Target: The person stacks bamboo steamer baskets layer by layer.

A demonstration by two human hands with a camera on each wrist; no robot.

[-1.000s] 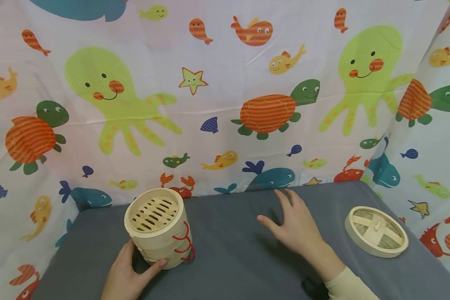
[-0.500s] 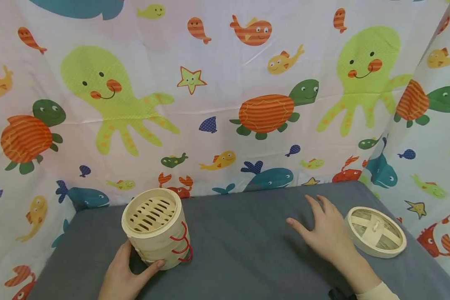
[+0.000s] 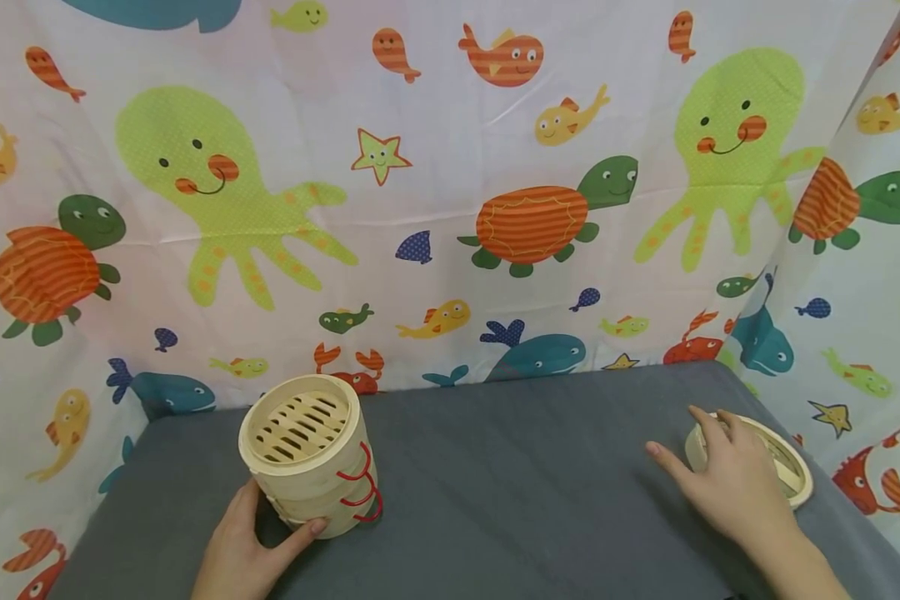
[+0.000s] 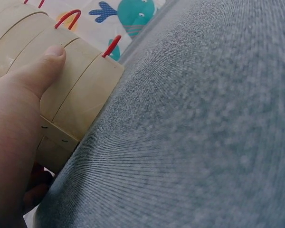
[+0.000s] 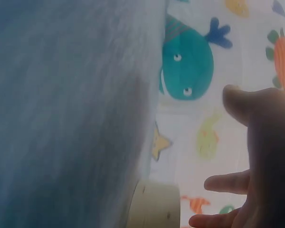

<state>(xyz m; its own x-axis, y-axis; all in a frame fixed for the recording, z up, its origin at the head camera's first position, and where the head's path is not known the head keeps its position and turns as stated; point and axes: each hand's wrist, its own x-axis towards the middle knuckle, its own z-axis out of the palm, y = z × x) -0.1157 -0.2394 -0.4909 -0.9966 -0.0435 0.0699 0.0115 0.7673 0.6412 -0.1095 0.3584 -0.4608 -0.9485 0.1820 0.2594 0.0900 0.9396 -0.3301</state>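
My left hand (image 3: 243,542) grips a stacked bamboo steamer (image 3: 311,479) low on its near left side, thumb across the front. Slats show inside its open top, and red loops hang down its right side. In the left wrist view, the thumb presses the wall of the steamer (image 4: 78,95), whose lower edge meets the cloth; most other fingers are hidden. At the right, my right hand (image 3: 746,492) hovers with spread fingers over the round bamboo lid (image 3: 786,458), covering its near left part. The right wrist view shows the lid's pale side (image 5: 156,204) below the fingers, a gap between them.
Dark grey cloth (image 3: 510,492) covers the table, and steamer and lid stand on it far apart. A white curtain (image 3: 435,108) printed with sea animals rises behind the table's back edge and wraps round both sides.
My right hand has moved rightward from the middle of the table to over the lid. The left hand keeps its hold on the steamer, which stays in place.
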